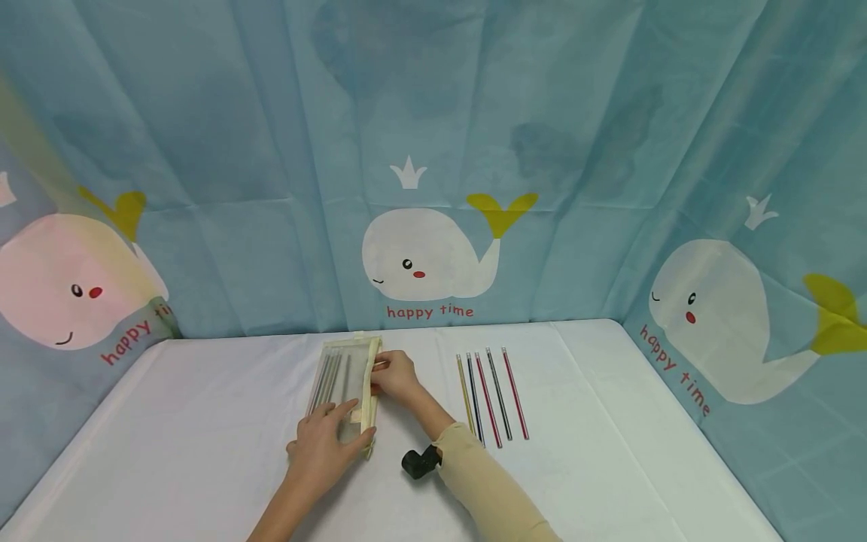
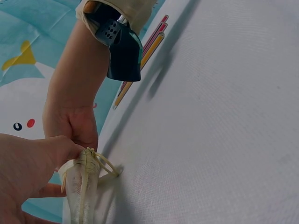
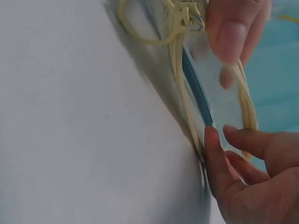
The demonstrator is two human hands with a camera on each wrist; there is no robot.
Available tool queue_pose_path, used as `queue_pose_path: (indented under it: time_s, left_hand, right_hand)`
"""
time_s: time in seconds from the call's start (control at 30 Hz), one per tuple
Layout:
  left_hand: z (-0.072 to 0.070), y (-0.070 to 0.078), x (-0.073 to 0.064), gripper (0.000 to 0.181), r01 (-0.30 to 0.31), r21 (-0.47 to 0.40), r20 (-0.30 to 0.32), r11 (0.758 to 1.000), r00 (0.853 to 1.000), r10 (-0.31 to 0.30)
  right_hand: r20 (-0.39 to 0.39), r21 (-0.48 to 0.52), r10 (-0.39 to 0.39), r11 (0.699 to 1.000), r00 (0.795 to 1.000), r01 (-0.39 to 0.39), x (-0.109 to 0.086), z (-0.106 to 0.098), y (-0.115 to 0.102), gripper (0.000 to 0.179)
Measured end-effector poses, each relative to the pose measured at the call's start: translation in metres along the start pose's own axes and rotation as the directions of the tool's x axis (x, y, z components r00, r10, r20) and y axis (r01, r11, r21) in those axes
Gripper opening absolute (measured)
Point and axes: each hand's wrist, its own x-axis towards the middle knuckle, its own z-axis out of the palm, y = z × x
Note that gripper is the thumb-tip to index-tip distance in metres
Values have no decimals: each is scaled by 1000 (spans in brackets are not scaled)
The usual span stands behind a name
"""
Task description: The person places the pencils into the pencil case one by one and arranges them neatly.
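Note:
A translucent mesh pencil pouch (image 1: 352, 369) with a cream zip edge lies left of centre on the table. Several pencils (image 1: 327, 380) show through its mesh. My left hand (image 1: 321, 444) grips the pouch's near part, thumb by the zip end (image 2: 87, 156). In the right wrist view, the left thumb (image 3: 231, 42) bears on one side of the parted opening. My right hand (image 1: 396, 374) is at the pouch's right edge, fingers curled into the opening. There its fingertips pinch the end of a dark blue pencil (image 3: 198, 88), whose length runs inside along the zip.
To the right lie several pencils side by side, among them a yellow one (image 1: 464, 391), a dark one (image 1: 499, 394) and a red one (image 1: 515, 393). A black wrist camera (image 1: 420, 461) sits under the right sleeve (image 1: 491, 485). A whale-print curtain (image 1: 576, 248) hangs behind the white table (image 1: 609, 452).

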Motion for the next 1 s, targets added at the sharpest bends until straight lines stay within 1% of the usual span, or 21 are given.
queue_pose_path:
  time_s: [0.23,0.47,0.67,0.87,1.0]
  left_hand:
    - [1,0,0,59,1,8,1,1000,1000,-1]
    - [0,0,1,59,7,23,2,1000,1000,-7]
    - [1,0,1,60,6,7,3,1000,1000,-6]
    - [1,0,1,61,6,5,6,1000,1000,-6]
    - [1,0,1,61,4,4,5,1000,1000,-4]
  right_hand:
    - [19,0,1,1000,1000,-1,-7,-14,1,27]
    - [27,-24,-33,999,999,34,-14,-30,2,27]
    - [18,-40,-46,998,999,46,-21,-43,6,27]
    - [-4,-95,-78,992,997,78,-26,-55,11,28]
    - [-15,-137,-93,986,996,90,-33,-63,7,28]
